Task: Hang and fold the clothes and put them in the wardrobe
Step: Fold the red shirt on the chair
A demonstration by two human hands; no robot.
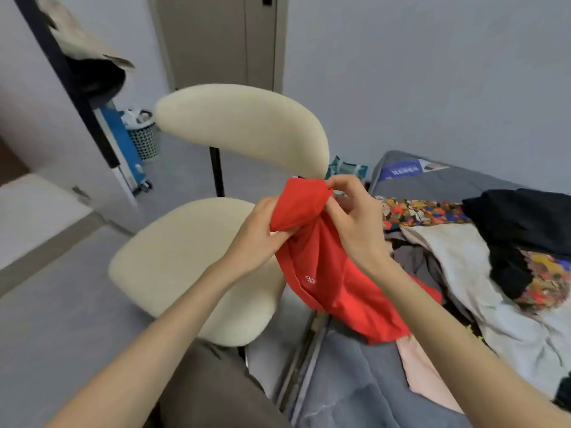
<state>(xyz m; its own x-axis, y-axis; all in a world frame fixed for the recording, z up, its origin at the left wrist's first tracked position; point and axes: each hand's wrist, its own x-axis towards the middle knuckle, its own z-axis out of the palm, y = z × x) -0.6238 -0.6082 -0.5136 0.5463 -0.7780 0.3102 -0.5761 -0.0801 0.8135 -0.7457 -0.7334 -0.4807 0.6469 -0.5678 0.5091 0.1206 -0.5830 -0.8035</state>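
- Red garment (333,273) is held up in the air between both hands, over the near edge of the bed (355,387) and just right of the chair seat; its lower end hangs down to the bed.
- Small white lettering shows on the red cloth, too blurred to read.
- Left hand (259,239) grips a bunched fold of the red garment near its top, fingers curled round the cloth.
- Right hand (352,217) pinches the garment's top edge between thumb and forefinger, with the other fingers curled behind the cloth.
- Pile of clothes (457,261) lies unfolded on the bed to the right: a black garment (525,217) at the far side, a many-coloured patterned cloth (426,211) beside it, and a pink garment (423,372) nearer the person.
- Cream padded chair (185,267) stands to the left of the bed, with its curved back behind the hands.
- Mesh basket (143,137) sits on the floor by the far wall, near a grey-brown door (222,38).
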